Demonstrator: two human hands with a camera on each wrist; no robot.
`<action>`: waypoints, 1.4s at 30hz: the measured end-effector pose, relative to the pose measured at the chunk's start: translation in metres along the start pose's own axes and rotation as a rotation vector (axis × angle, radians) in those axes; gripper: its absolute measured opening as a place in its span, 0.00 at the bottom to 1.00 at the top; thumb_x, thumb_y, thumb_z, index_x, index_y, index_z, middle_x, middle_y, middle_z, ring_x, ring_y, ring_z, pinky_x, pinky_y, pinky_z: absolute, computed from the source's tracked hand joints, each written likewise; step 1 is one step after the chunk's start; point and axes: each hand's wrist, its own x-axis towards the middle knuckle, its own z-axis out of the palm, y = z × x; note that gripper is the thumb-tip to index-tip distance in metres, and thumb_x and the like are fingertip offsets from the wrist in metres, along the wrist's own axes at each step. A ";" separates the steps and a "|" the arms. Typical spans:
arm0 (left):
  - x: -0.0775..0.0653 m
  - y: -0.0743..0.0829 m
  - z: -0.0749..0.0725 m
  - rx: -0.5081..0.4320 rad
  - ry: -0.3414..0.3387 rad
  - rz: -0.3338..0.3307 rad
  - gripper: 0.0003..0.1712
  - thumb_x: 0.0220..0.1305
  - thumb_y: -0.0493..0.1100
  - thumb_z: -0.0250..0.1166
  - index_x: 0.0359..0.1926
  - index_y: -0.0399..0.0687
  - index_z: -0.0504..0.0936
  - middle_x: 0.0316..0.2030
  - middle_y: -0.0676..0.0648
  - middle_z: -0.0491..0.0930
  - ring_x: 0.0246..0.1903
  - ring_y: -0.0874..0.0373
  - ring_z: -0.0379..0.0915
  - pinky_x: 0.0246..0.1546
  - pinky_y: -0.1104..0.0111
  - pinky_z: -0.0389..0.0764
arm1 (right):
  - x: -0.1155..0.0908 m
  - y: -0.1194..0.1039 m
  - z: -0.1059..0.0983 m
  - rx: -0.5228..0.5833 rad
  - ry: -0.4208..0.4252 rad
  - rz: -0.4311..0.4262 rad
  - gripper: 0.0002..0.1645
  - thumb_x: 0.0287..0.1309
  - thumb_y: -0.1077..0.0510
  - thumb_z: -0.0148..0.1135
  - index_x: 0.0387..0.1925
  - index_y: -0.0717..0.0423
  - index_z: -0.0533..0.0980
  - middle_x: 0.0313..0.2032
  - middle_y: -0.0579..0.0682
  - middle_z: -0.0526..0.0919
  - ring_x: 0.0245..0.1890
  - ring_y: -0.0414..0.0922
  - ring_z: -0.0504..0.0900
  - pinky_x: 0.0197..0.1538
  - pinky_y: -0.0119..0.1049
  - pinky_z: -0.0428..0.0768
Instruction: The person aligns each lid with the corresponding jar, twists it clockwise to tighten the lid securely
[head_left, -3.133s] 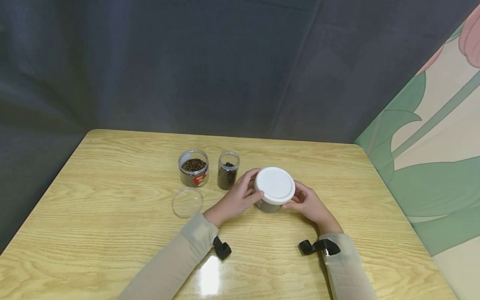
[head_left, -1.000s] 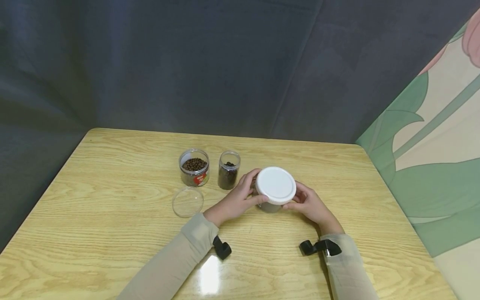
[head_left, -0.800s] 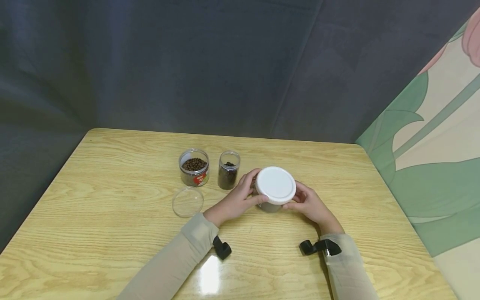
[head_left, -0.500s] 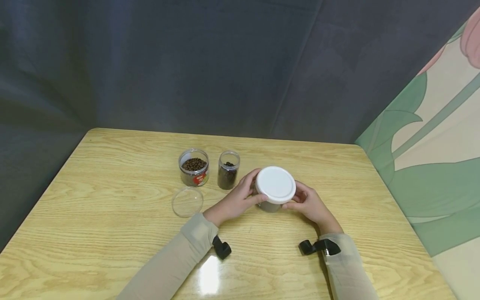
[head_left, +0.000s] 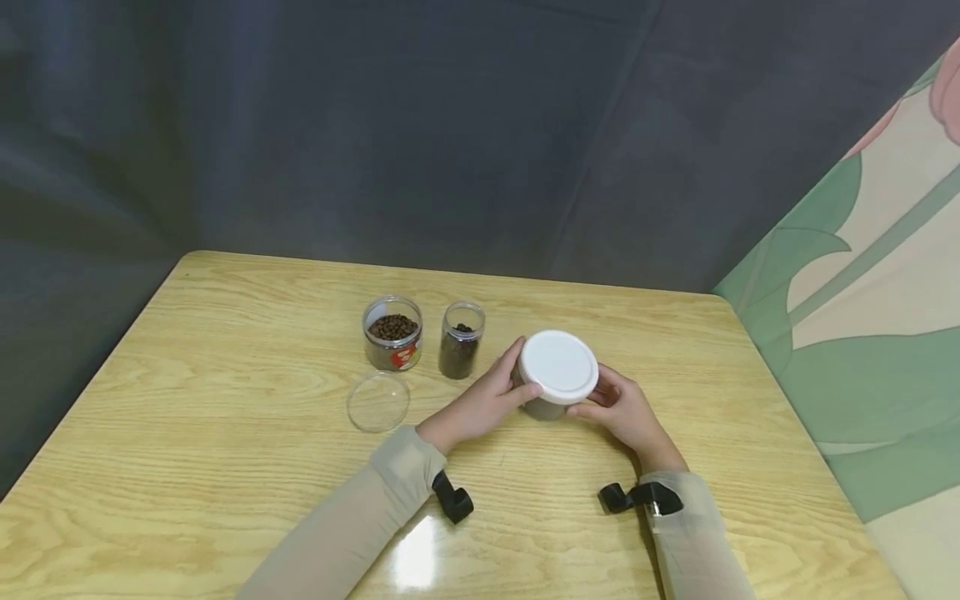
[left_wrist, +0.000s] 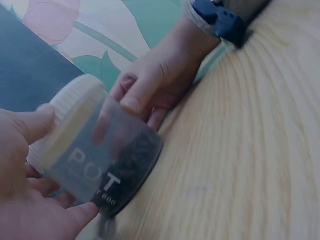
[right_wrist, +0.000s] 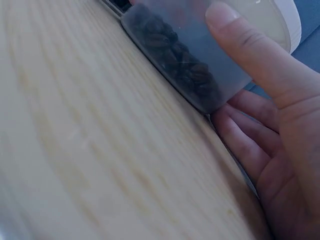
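Observation:
A clear jar (left_wrist: pixel 117 162) marked POT, with dark beans in the bottom, stands on the table between both hands. Its white ribbed lid (head_left: pixel 558 367) sits on top. My left hand (head_left: pixel 486 404) grips the lid from the left, thumb on the rim and fingers round the far side. From the right, my right hand (head_left: pixel 628 417) holds the jar's body between thumb and fingers, low down by the table, as the right wrist view shows. Beans (right_wrist: pixel 172 55) lie heaped against the wall there. The far side of the jar is hidden in the head view.
Behind and left of the hands stand a wide jar (head_left: pixel 393 358) of brown beans with a red label and a taller narrow jar (head_left: pixel 459 354) of dark ones, both uncovered. A clear round lid (head_left: pixel 378 403) lies in front of them. A dark curtain (head_left: pixel 412 133) hangs behind the table.
Three seconds ago white lettering showed at the jar's left side; now it is hidden in the head view. My left thumb lies slightly farther along the lid's rim. The whole head view has shifted slightly.

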 end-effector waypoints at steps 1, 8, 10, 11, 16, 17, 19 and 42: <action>0.001 0.001 0.001 -0.014 0.004 -0.014 0.47 0.79 0.45 0.53 0.79 0.37 0.31 0.80 0.36 0.34 0.78 0.48 0.35 0.77 0.58 0.49 | 0.000 0.000 0.000 -0.005 0.007 0.002 0.45 0.47 0.74 0.76 0.68 0.72 0.67 0.61 0.74 0.74 0.54 0.29 0.79 0.56 0.28 0.80; 0.007 0.004 0.005 -0.055 0.049 -0.082 0.45 0.80 0.50 0.51 0.81 0.41 0.33 0.80 0.40 0.36 0.78 0.50 0.35 0.78 0.58 0.47 | 0.001 0.002 0.000 -0.026 0.034 -0.003 0.45 0.50 0.73 0.74 0.70 0.71 0.65 0.64 0.73 0.72 0.57 0.27 0.77 0.59 0.27 0.78; 0.009 0.006 0.006 -0.066 0.057 -0.092 0.45 0.80 0.51 0.51 0.81 0.43 0.33 0.80 0.41 0.36 0.79 0.51 0.34 0.78 0.58 0.46 | 0.002 0.003 0.000 -0.031 0.039 -0.006 0.45 0.52 0.73 0.73 0.71 0.70 0.64 0.65 0.72 0.70 0.58 0.27 0.76 0.60 0.26 0.77; 0.011 0.006 0.006 -0.070 0.059 -0.094 0.45 0.80 0.51 0.51 0.81 0.44 0.33 0.80 0.42 0.36 0.79 0.51 0.34 0.78 0.58 0.45 | 0.002 0.003 0.000 -0.031 0.041 -0.006 0.45 0.52 0.73 0.72 0.71 0.70 0.64 0.66 0.72 0.69 0.59 0.27 0.75 0.60 0.26 0.76; 0.018 0.006 0.009 -0.080 0.077 -0.102 0.43 0.80 0.51 0.50 0.81 0.45 0.36 0.80 0.42 0.38 0.79 0.51 0.34 0.78 0.56 0.44 | 0.003 0.004 0.000 -0.032 0.048 -0.021 0.43 0.56 0.72 0.70 0.72 0.69 0.63 0.67 0.72 0.68 0.60 0.26 0.73 0.62 0.26 0.75; 0.019 0.006 0.009 -0.082 0.081 -0.102 0.42 0.81 0.50 0.50 0.81 0.45 0.36 0.80 0.42 0.38 0.79 0.50 0.35 0.78 0.55 0.44 | 0.003 0.004 0.000 -0.034 0.049 -0.024 0.42 0.57 0.72 0.69 0.72 0.69 0.63 0.67 0.72 0.68 0.61 0.26 0.73 0.62 0.27 0.75; 0.021 0.006 0.010 -0.084 0.091 -0.111 0.42 0.81 0.50 0.49 0.81 0.45 0.37 0.80 0.42 0.39 0.79 0.50 0.35 0.78 0.54 0.44 | 0.004 0.004 0.001 -0.043 0.048 -0.031 0.42 0.59 0.72 0.68 0.72 0.68 0.62 0.68 0.72 0.68 0.62 0.27 0.72 0.62 0.27 0.74; 0.035 0.006 0.015 -0.160 0.160 -0.100 0.36 0.81 0.47 0.49 0.80 0.46 0.45 0.79 0.41 0.48 0.78 0.48 0.44 0.77 0.52 0.51 | 0.004 -0.033 0.009 -0.251 0.108 0.021 0.39 0.64 0.70 0.64 0.73 0.70 0.60 0.68 0.71 0.67 0.67 0.66 0.69 0.64 0.39 0.74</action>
